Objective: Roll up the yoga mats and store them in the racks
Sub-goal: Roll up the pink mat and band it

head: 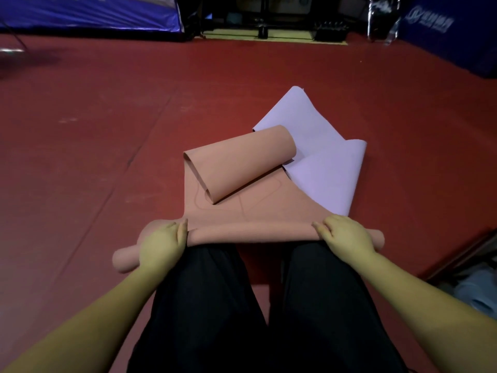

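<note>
A salmon-pink yoga mat (242,208) lies on the red floor in front of my knees. Its near end is wound into a tight roll (247,234) running left to right. Its far end curls up into a loose tube (242,162). My left hand (162,244) grips the roll toward its left end, fingers curled over the top. My right hand (347,234) grips it toward the right end the same way. A lavender mat (325,160) lies crumpled and partly folded behind and to the right, its edge under the pink mat.
Red sports floor (94,157) stretches left and ahead. Blue padded barriers (88,14) line the back left and a blue banner (443,28) the back right. A dark rack or frame (271,20) stands at the back centre. Some pale blue stuff (476,289) lies at the right edge.
</note>
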Tool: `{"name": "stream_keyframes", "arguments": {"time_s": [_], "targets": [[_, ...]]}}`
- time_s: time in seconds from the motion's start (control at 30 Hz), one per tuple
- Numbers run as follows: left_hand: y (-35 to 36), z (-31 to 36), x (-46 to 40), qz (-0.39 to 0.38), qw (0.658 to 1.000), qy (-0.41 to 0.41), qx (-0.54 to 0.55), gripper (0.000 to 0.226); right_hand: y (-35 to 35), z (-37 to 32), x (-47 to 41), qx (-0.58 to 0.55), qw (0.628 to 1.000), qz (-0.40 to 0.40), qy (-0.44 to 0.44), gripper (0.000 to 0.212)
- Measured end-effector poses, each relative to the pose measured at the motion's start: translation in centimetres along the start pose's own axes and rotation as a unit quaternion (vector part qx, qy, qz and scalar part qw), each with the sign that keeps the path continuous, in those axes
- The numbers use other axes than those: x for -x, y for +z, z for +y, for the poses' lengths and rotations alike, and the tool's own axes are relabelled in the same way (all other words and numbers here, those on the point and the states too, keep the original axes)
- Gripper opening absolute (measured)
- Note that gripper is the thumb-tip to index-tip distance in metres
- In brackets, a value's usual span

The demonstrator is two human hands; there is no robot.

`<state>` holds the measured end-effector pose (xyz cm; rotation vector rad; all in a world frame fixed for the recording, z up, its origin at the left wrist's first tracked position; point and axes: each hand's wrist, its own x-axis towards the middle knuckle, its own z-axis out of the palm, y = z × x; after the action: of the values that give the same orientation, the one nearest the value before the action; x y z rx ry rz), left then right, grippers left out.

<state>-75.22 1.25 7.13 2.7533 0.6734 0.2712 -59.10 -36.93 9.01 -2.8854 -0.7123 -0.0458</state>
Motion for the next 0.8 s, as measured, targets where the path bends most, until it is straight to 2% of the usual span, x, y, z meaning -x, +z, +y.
{"name": "stream_keyframes", "arguments": {"time_s": [0.07,0.17,0.23,0.4,0.57,0.8], "targets": [[-1.3,0.5,-1.8,-0.035,0.999,-0.017,-0.034,0.058,-1.1,-0.1,-1.3,0.024,0.998,-0.056,0.022,0.051],[-4.2,2.1,-4.5,-0.094,0.992,0.004,-0.086,0.058,-3.4,-0.1,-3.5,0.021,0.986,-0.157,0.051,0.057],[-5.3,2.5,-5.6,-0.145,0.983,0.02,-0.108,0.059,-4.5,0.1,-4.8,0.004,0.973,-0.222,0.067,0.068],[-3.8,1.7,-6.1,-0.296,0.948,-0.036,-0.108,0.06,-4.4,0.8,-5.4,-0.029,0.941,-0.322,0.099,0.075],[-2.4,1.0,-7.1,-0.353,0.928,-0.049,-0.11,0.054,-3.5,0.5,-6.1,-0.042,0.94,-0.335,0.052,0.047],[-0.6,0.1,-8.3,-0.369,0.923,-0.06,-0.086,0.051,-2.3,0.6,-7.3,-0.023,0.944,-0.322,0.07,0.064]]}}
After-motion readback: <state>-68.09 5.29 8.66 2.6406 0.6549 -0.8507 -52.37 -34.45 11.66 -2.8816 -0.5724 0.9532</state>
